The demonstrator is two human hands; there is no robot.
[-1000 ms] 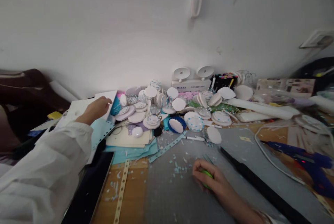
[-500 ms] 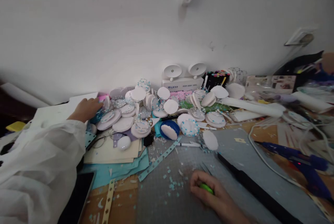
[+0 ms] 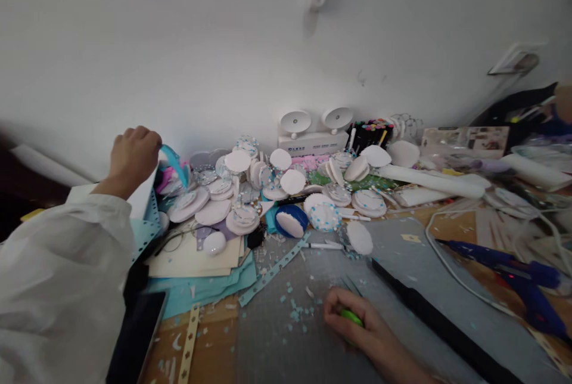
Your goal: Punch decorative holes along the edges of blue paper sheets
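Note:
My left hand [image 3: 134,157] is raised at the left, its fingers closed on a bright blue strip [image 3: 175,164] that bends down to the right. The strip's material is hard to make out. Below it lie white discs [image 3: 190,202] and a sheet of blue dotted paper [image 3: 147,229]. My right hand [image 3: 353,318] is low over the grey cutting mat [image 3: 277,360], closed around a green-handled tool [image 3: 352,316] with thin pointed metal tips. Its exact kind is partly hidden by my fingers. Small blue paper bits [image 3: 295,312] are scattered left of that hand.
White and blue-beaded discs [image 3: 292,182] are heaped along the wall. At right are a long black tool [image 3: 447,324], a blue glue gun [image 3: 504,265] and a white cable [image 3: 447,276]. A dark phone-like slab [image 3: 138,336] and a yellow punched strip [image 3: 190,342] lie at left.
My left hand has risen out of the pile and moved left, bringing up the blue strip. The right hand keeps nearly the same place with the green-handled tool.

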